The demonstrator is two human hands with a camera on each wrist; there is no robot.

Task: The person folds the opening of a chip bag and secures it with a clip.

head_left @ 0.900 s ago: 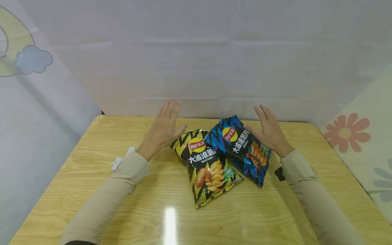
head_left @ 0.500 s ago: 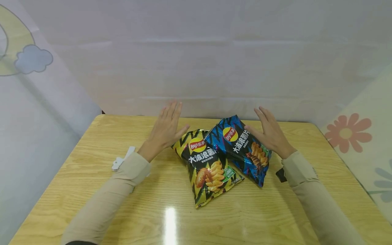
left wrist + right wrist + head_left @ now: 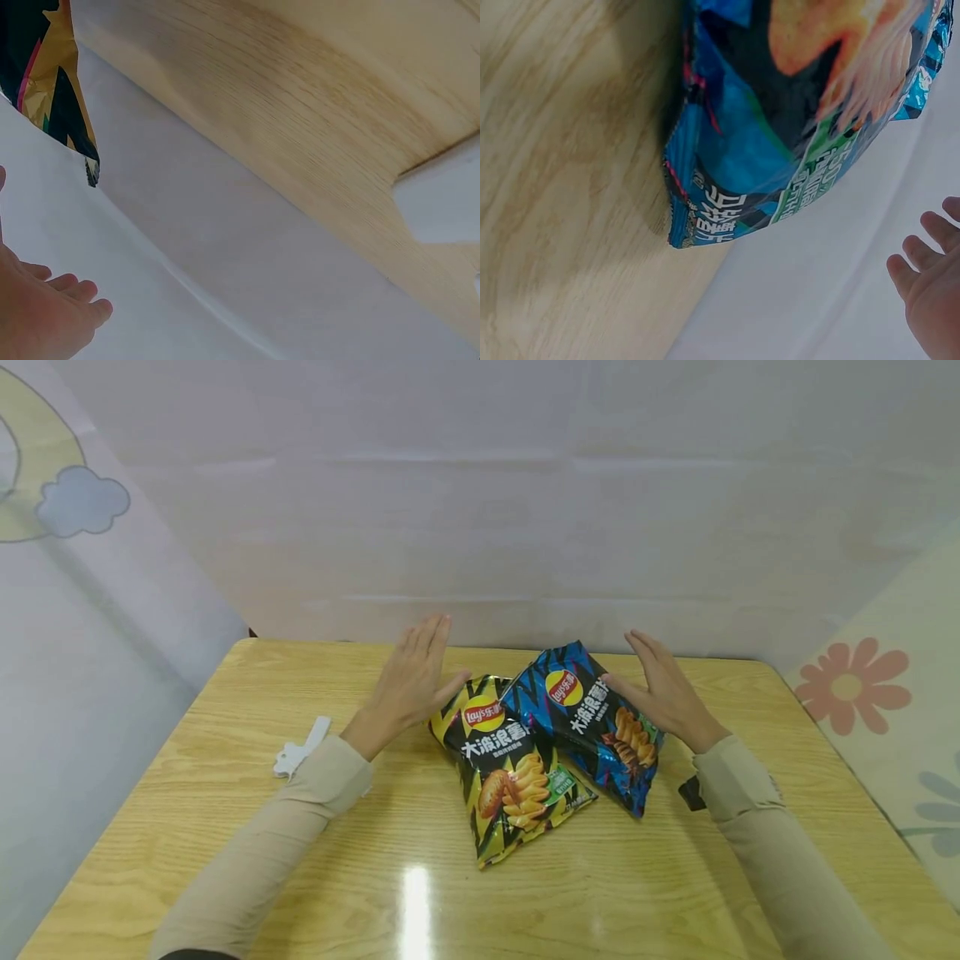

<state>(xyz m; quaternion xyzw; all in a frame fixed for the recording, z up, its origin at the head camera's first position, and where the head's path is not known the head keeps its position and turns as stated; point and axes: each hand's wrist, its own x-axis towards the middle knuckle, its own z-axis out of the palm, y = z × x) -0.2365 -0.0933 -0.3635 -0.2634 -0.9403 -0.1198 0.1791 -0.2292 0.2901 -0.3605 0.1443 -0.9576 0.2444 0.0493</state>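
Two bags of potato chips lie overlapping in the middle of the wooden table in the head view. The yellow-and-black chip bag (image 3: 517, 777) is on the left, and the blue-and-black chip bag (image 3: 581, 718) leans across its upper right side. My left hand (image 3: 408, 681), fingers straight, hovers at the upper left corner of the yellow bag with the thumb pointing toward it. Over the right edge of the blue bag is my right hand (image 3: 663, 693), its fingers extended and its thumb overlapping the bag in this view. Neither hand grips anything.
A white flat piece (image 3: 300, 750) lies on the table (image 3: 195, 827) beside the left sleeve. Next to the right cuff sits a small black object (image 3: 692, 793), partly hidden. A pale cloth backdrop (image 3: 480, 527) rises behind the table's far edge.
Both hands have shifted slightly, the left one inward toward the yellow bag and the right one a little lower in view. The bags look almost unmoved.
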